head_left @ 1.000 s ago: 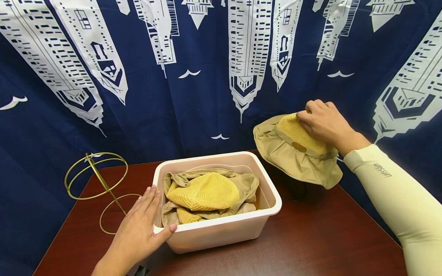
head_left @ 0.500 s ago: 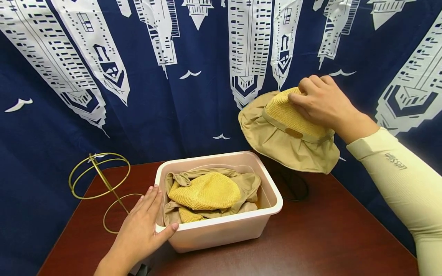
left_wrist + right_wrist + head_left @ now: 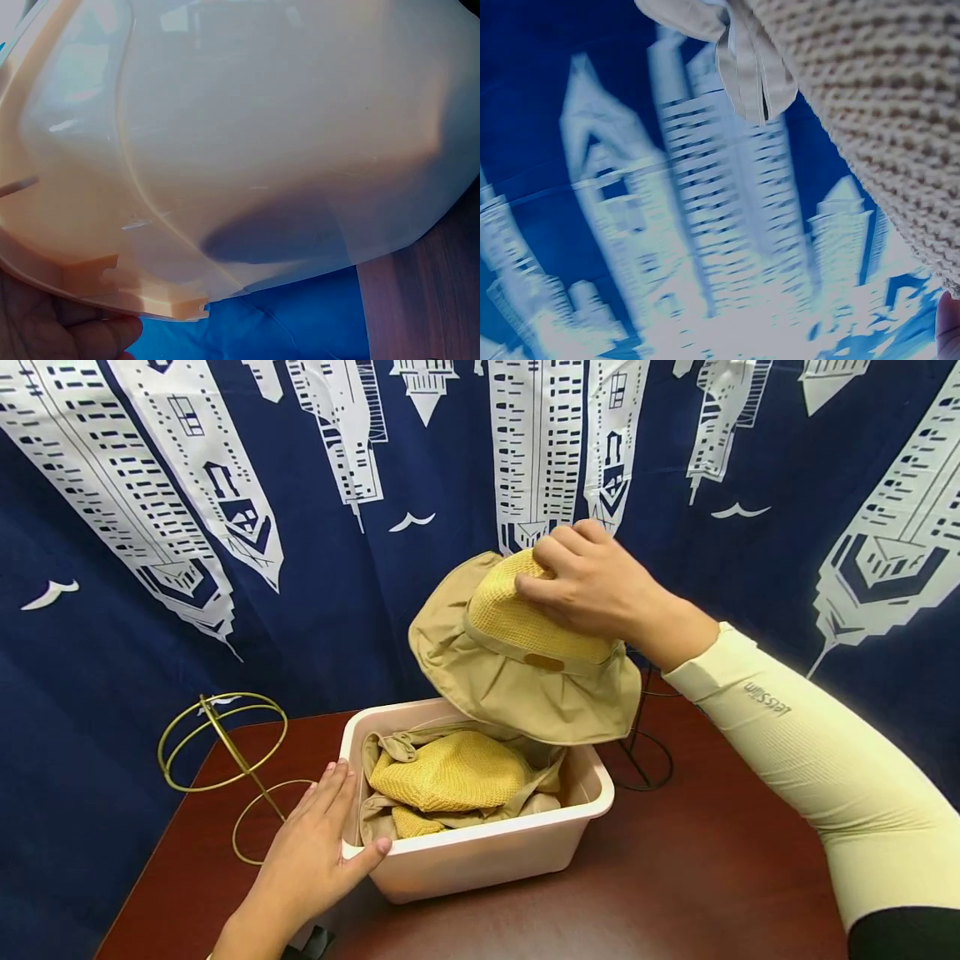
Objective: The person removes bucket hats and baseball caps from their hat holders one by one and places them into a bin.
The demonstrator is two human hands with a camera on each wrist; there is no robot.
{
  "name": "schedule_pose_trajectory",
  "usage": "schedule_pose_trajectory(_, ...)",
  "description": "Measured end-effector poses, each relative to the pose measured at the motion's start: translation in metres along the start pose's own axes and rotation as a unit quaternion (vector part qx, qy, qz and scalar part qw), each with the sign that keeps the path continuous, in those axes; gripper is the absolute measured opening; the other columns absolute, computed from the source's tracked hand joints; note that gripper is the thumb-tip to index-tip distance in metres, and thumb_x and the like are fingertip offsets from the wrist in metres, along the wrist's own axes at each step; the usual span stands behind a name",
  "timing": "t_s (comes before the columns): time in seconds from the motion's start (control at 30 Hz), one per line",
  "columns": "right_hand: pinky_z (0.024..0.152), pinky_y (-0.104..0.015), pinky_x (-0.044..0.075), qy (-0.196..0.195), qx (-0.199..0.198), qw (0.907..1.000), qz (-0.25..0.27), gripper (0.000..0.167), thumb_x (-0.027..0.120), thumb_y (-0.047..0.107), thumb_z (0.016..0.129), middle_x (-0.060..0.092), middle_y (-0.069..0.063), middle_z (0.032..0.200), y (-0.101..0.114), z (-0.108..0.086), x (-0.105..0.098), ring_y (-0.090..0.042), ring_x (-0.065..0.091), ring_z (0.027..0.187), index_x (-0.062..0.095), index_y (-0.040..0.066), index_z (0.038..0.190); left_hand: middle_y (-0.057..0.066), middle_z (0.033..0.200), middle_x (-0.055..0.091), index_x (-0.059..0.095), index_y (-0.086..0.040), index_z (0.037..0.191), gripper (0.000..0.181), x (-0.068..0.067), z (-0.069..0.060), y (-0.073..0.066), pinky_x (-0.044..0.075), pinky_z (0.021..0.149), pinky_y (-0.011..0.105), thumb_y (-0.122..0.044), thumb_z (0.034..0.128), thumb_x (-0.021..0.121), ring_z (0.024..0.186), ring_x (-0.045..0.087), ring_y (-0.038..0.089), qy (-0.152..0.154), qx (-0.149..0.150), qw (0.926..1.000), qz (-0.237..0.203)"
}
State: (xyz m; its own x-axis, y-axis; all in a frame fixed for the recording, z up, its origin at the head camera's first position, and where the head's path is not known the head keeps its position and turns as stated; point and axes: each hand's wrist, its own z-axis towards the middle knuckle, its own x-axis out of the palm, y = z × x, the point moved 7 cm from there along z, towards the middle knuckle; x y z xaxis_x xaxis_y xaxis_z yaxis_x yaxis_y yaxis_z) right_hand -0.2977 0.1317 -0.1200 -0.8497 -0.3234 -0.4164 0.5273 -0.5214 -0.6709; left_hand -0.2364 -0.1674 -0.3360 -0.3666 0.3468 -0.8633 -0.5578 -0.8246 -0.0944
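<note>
My right hand (image 3: pixel 592 581) pinches the crown of a sun hat (image 3: pixel 480 668) with a yellow knitted top and a wide tan brim. The hat hangs tilted over the back right of a pale pink plastic bin (image 3: pixel 480 864). Inside the bin lie crumpled hats of the same kind, one yellow crown (image 3: pixel 450 768) uppermost. My left hand (image 3: pixel 307 856) rests on the bin's left rim, fingers straight. In the left wrist view the bin's wall (image 3: pixel 262 112) fills most of the picture, with fingers (image 3: pixel 105 337) at its rim. Knitted crown (image 3: pixel 877 105) shows close up in the right wrist view.
A gold wire stand (image 3: pixel 222 740) with rings leans at the left of the dark red table (image 3: pixel 690 877). Behind the bin's right end stands a black wire stand (image 3: pixel 670 766), partly hidden. A blue curtain (image 3: pixel 337 635) with white buildings hangs at the back.
My right hand has lifted the hat from the right side, off the black stand, and carried it left over the bin. The left hand has stayed on the rim.
</note>
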Motion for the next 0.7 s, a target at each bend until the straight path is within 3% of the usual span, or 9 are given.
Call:
schedule_pose_trajectory(0.23,0.068,-0.045,0.040,0.014,-0.052,0.9985,0.002,0.013,0.045,0.004,0.096,0.048,-0.012,0.087,0.048,0.030,0.029,-0.032,0.046,0.076,0.053,0.011,0.091,0.026,0.147,0.044,0.048,0.012,0.139,0.088,0.000,-0.004,0.000,0.030,0.114,0.049,-0.061,0.0906,0.058,0.140,0.038,0.038,-0.016,0.004,0.9998,-0.004)
schedule_pose_trajectory(0.47,0.077,-0.045,0.042,0.007,-0.095,0.9947,0.039,0.011,0.050,0.007,0.096,0.049,-0.007,0.088,0.096,0.031,0.049,-0.028,0.047,0.079,0.056,0.015,0.092,0.027,0.151,0.039,0.043,0.012,0.143,0.091,0.001,-0.005,0.003,0.027,0.116,0.045,-0.059,0.0898,0.060,0.142,0.035,0.038,-0.013,-0.008,0.9998,-0.014)
schedule_pose_trajectory(0.6,0.083,-0.044,0.044,0.019,-0.129,0.9844,0.118,0.005,0.057,0.014,0.096,0.048,-0.004,0.088,0.125,0.024,0.053,-0.026,0.050,0.084,0.057,0.017,0.092,0.026,0.153,0.037,0.040,0.010,0.146,0.092,0.003,-0.005,0.003,0.029,0.115,0.048,-0.060,0.0898,0.060,0.143,0.033,0.037,0.001,-0.018,0.9997,-0.014)
schedule_pose_trajectory(0.7,0.083,-0.042,0.045,0.050,-0.142,0.9661,0.209,0.002,0.060,0.021,0.096,0.050,-0.004,0.094,0.140,0.018,0.053,-0.025,0.051,0.089,0.060,0.019,0.096,0.025,0.153,0.037,0.039,0.010,0.146,0.093,0.003,-0.004,0.003,0.029,0.114,0.049,-0.060,0.0899,0.060,0.143,0.033,0.036,0.005,-0.019,0.9997,-0.013)
